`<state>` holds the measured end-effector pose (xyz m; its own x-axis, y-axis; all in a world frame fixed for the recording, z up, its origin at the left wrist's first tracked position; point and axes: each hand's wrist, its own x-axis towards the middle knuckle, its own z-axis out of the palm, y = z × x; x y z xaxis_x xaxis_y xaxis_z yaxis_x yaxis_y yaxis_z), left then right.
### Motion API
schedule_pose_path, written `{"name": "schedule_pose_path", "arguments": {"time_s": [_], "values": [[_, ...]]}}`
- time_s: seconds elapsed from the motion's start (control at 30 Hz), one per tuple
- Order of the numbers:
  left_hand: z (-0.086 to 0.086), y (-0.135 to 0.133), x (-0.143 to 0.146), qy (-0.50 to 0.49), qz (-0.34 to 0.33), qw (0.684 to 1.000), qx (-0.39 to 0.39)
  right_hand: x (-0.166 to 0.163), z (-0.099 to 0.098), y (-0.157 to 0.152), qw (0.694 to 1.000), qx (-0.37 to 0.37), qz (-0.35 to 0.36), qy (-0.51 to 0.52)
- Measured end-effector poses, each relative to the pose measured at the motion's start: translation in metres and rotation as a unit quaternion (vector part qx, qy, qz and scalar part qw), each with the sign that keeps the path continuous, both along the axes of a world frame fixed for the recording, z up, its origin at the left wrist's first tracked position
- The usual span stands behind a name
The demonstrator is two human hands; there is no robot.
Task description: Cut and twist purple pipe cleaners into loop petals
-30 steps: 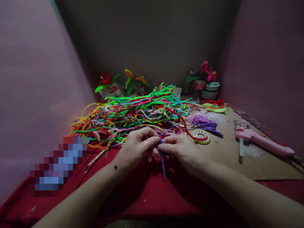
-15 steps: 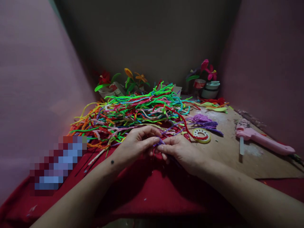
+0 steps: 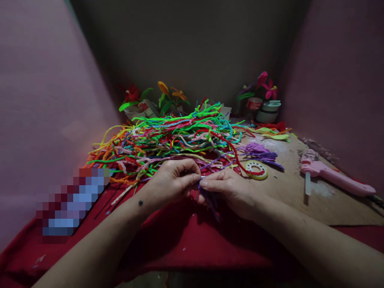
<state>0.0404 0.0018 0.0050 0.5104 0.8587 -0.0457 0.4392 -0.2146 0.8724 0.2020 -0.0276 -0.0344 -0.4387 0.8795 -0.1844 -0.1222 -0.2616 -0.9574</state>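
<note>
Over the red cloth (image 3: 186, 244), my two hands meet fingertip to fingertip. My right hand (image 3: 231, 188) is closed on purple pipe cleaners (image 3: 212, 202), which hang below its fingers in dark strands. My left hand (image 3: 177, 178) pinches thumb against forefinger. A thin pale sliver shows between the two sets of fingertips; what the left fingers grip is too small to make out. Just beyond the hands lies a large heap of multicoloured pipe cleaners (image 3: 180, 130). A roll of tape (image 3: 256, 171) sits right of my right hand, with a red pipe cleaner across it.
On the brown board (image 3: 285, 204) at right lie a pink glue gun (image 3: 336, 178) and a purple bundle of pipe cleaners (image 3: 261, 154). Pipe-cleaner flowers (image 3: 270, 88) and a lidded jar (image 3: 268, 112) stand at the back. A blurred-out object (image 3: 75, 204) is at left.
The purple strands now hang further down beneath my right fingers. A pale sliver shows between the fingertips where purple was before. The view has shifted slightly.
</note>
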Motion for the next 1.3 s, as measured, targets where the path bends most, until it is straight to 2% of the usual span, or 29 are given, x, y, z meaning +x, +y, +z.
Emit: {"name": "schedule_pose_path", "arguments": {"time_s": [0.2,0.27,0.33,0.43,0.5,0.63,0.77,0.87,1.0,1.2,1.3], "values": [[0.002,-0.003,0.001,-0.011,-0.038,0.999,0.016,-0.001,-0.003,0.000,1.000,0.002,0.017,-0.005],[0.003,-0.003,0.002,-0.023,-0.030,0.999,0.004,-0.004,-0.002,0.000,1.000,-0.006,0.005,0.002],[0.001,0.000,0.002,-0.073,0.006,0.997,-0.032,-0.005,-0.001,0.001,0.999,-0.008,-0.029,0.030],[-0.007,0.004,0.002,-0.164,0.041,0.977,-0.128,-0.006,0.000,0.003,0.993,0.005,-0.083,0.087],[-0.013,0.005,0.002,-0.181,0.019,0.966,-0.185,-0.006,0.000,0.004,0.988,0.009,-0.110,0.105],[-0.021,0.003,0.006,-0.149,-0.054,0.953,-0.259,-0.006,-0.002,0.006,0.981,0.001,-0.160,0.106],[-0.021,0.001,0.011,-0.124,-0.070,0.961,-0.236,-0.008,-0.002,0.008,0.982,-0.024,-0.140,0.126],[-0.019,0.002,0.011,-0.113,-0.065,0.966,-0.225,-0.006,0.000,0.010,0.974,-0.015,-0.164,0.153],[-0.019,0.004,0.009,-0.122,-0.071,0.960,-0.243,-0.002,0.003,0.012,0.969,0.008,-0.194,0.151],[-0.026,0.009,0.005,-0.165,-0.097,0.928,-0.320,-0.005,0.003,0.014,0.959,-0.051,-0.187,0.205],[-0.027,0.011,0.004,-0.157,-0.087,0.933,-0.312,-0.006,0.000,0.015,0.964,-0.049,-0.175,0.193]]}}
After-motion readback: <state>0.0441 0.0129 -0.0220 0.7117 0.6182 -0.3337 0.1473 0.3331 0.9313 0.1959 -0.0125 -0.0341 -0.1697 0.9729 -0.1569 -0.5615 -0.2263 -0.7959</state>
